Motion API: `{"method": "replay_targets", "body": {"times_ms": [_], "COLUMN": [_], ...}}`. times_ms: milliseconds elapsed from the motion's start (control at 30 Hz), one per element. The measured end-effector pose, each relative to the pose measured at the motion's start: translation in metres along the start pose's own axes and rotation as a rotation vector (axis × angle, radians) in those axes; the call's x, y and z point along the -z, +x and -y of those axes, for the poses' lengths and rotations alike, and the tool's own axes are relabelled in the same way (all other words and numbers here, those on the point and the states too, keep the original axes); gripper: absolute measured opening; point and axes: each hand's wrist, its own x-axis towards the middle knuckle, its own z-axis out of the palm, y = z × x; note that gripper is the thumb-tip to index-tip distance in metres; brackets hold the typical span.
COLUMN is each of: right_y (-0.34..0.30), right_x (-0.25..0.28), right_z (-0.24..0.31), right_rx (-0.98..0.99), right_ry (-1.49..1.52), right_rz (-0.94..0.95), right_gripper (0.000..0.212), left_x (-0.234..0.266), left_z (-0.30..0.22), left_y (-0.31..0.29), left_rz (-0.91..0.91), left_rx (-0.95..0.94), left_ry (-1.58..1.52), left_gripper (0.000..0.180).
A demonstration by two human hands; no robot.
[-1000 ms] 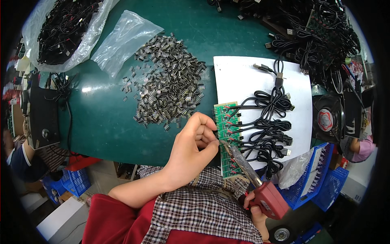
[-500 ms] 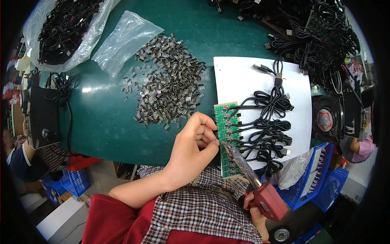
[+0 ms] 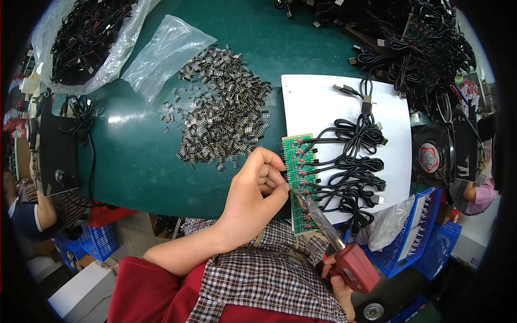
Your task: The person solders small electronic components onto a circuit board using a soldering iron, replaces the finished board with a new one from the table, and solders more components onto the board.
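My left hand (image 3: 252, 196) is curled at the left edge of a green circuit board panel (image 3: 291, 153), thumb and fingers pinched together. Whatever lies between the fingertips is too small or hidden to name. My right hand (image 3: 339, 284) grips a soldering iron (image 3: 358, 266) by its red handle. Its dark metal tip slants up to the panel edge, right beside my left thumb. Pins stick out along the panel's left side. Bundled black USB cables (image 3: 358, 134) run from red wire ends on the panel across a white sheet (image 3: 318, 99).
Left of the sheet lies a heap of small pin connectors (image 3: 223, 110) on the green table (image 3: 134, 180). Clear plastic bags (image 3: 161, 56) and more black cables (image 3: 431, 48) are farther back. A small fan (image 3: 431, 157) and blue crates (image 3: 396, 250) stand at right.
Both my hands and the soldering iron hold nearly the same place at the panel. At the far left, another person's arm has shifted a little.
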Motion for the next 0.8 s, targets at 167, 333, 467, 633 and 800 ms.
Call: {"method": "replay_targets", "body": {"times_ms": [167,333,467,633,800], "right_y": [-0.002,-0.001,-0.003,0.002,0.0], "right_x": [0.005,0.005,0.003,0.002,0.0], "right_z": [-0.004,-0.008,-0.01,0.007,0.007], "right_rx": [0.038,0.052,-0.015,0.022,0.009], "right_ry": [0.245,0.089,0.183,0.096,0.222], "right_rz": [0.138,0.073,0.093,0.069,-0.006], "right_gripper": [0.056,0.053,0.051,0.051,0.048], "left_x": [0.001,0.01,0.038,0.056,0.061], "left_z": [0.001,-0.007,-0.008,0.001,0.003], "left_y": [-0.001,-0.007,-0.015,-0.02,-0.019], "left_rz": [0.001,-0.073,-0.341,-0.393,-0.37], "left_rx": [-0.007,-0.066,-0.204,-0.277,-0.306], "left_ry": [-0.005,0.225,0.896,0.977,0.979], "left_gripper": [0.028,0.03,0.03,0.018,0.012]}}
